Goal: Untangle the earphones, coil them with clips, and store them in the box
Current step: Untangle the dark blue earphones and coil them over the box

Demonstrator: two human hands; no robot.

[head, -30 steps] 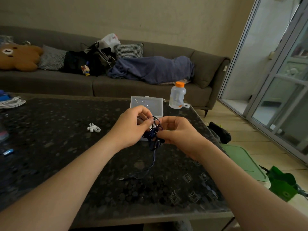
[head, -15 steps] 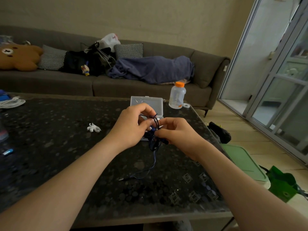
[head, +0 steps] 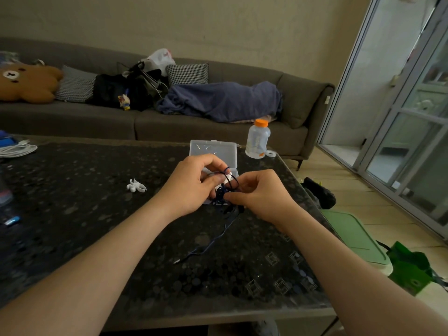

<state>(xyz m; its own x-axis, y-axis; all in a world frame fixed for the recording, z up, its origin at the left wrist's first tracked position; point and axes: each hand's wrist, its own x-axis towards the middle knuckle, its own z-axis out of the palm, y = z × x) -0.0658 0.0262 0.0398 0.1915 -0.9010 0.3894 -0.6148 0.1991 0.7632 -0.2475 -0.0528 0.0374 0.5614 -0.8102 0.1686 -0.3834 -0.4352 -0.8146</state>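
Note:
A tangled bunch of dark blue earphones [head: 224, 194] hangs between my two hands above the dark speckled table [head: 72, 226]. My left hand [head: 191, 184] pinches loops at the top of the tangle. My right hand [head: 258, 194] pinches the tangle from the right side. One strand of cable [head: 215, 241] trails down onto the table and ends in a plug [head: 177, 261]. Behind my hands the clear plastic box [head: 213, 152] stands open, partly hidden by my fingers. A white clip [head: 136, 186] lies on the table to the left.
A plastic bottle with an orange cap [head: 257, 139] and a roll of tape [head: 271, 154] stand at the table's far right corner. A white cable coil [head: 17, 150] lies far left. A grey sofa [head: 242, 127] stands behind; green bins [head: 358, 238] sit on the floor at the right.
Both hands have stayed in place above the table, and their fingers have shifted slightly on the tangle. The trailing cable still rests on the table.

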